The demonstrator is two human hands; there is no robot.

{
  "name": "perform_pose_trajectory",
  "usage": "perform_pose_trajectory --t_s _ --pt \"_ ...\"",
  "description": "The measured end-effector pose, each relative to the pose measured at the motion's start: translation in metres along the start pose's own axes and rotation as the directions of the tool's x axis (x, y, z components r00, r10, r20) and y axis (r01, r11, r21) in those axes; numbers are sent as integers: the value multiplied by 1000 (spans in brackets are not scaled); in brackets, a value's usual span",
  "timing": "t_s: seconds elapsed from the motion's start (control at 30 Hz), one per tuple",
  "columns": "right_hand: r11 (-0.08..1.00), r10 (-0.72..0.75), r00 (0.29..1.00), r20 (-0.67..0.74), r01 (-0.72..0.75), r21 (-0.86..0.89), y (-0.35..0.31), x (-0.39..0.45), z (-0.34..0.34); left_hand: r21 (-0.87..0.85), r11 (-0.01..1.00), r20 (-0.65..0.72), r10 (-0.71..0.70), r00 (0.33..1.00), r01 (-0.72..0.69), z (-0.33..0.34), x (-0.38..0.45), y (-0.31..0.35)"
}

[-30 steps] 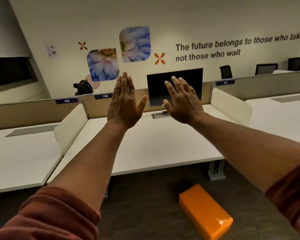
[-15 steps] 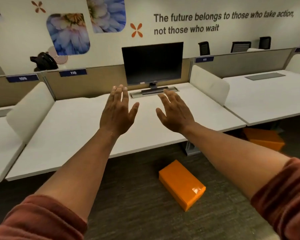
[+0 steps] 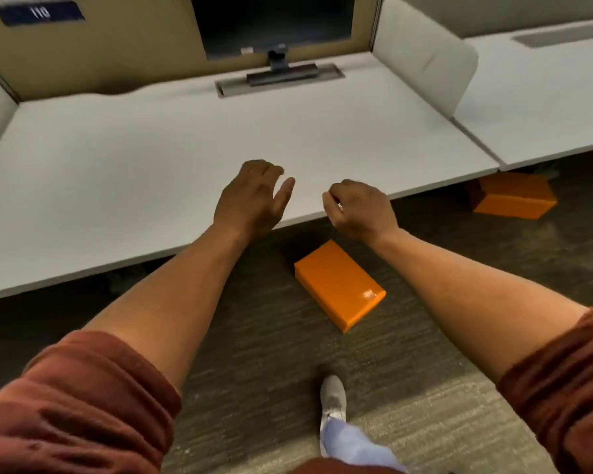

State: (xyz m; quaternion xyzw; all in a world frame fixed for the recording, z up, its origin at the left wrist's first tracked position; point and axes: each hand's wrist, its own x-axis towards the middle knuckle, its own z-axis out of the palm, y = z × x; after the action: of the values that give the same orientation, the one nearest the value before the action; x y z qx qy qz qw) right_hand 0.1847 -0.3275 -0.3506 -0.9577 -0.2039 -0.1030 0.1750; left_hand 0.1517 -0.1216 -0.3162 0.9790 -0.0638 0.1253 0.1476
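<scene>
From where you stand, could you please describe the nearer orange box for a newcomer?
Find the white desk with the dark monitor. On the carpet before its near edge, below the right hand, lies the orange box. Unlike the other orange box, tucked under the neighbouring desk on the right, it lies in the open.

A dark monitor [image 3: 274,25] stands on the white desk [image 3: 134,148].
</scene>
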Motion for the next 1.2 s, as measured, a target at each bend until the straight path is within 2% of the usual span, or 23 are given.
perform_pose_trajectory --t_s 0.1,0.2,0.3,0.5,0.63,0.77,0.8,0.97,1.03,1.2 --pt "1000 28 998 61 -28 -4 36 -11 18 -82 996 152 57 987 -45 37 11 19" --pt "996 86 992 88 -86 -6 67 -25 41 -115 990 357 117 927 -81 83 15 30" --pt "988 155 982 110 -154 -22 93 -39 72 -130 989 466 125 876 -72 133 10 33" --pt "962 271 960 74 -272 1 142 -61 148 -246 959 520 8 854 141 238 4 19" --pt "937 350 936 40 -350 -6 178 -74 208 -272 906 538 -135 832 323 309 -3 12" --pt "904 427 900 88 -421 -76 213 -89 274 -237 814 673 -257 694 531 388 -14 -1" --pt "893 448 887 112 -437 -110 222 -93 290 -246 793 677 -271 684 558 411 -17 -4" --pt "887 461 877 136 -459 -48 269 -103 363 -386 747 539 -294 790 541 502 -27 -16" --pt "883 469 866 170 -465 -66 288 -102 397 -425 728 508 -301 807 539 538 -32 -24" --pt "883 467 878 107 -455 -119 334 -110 489 -464 671 467 -370 803 579 631 -39 -51"
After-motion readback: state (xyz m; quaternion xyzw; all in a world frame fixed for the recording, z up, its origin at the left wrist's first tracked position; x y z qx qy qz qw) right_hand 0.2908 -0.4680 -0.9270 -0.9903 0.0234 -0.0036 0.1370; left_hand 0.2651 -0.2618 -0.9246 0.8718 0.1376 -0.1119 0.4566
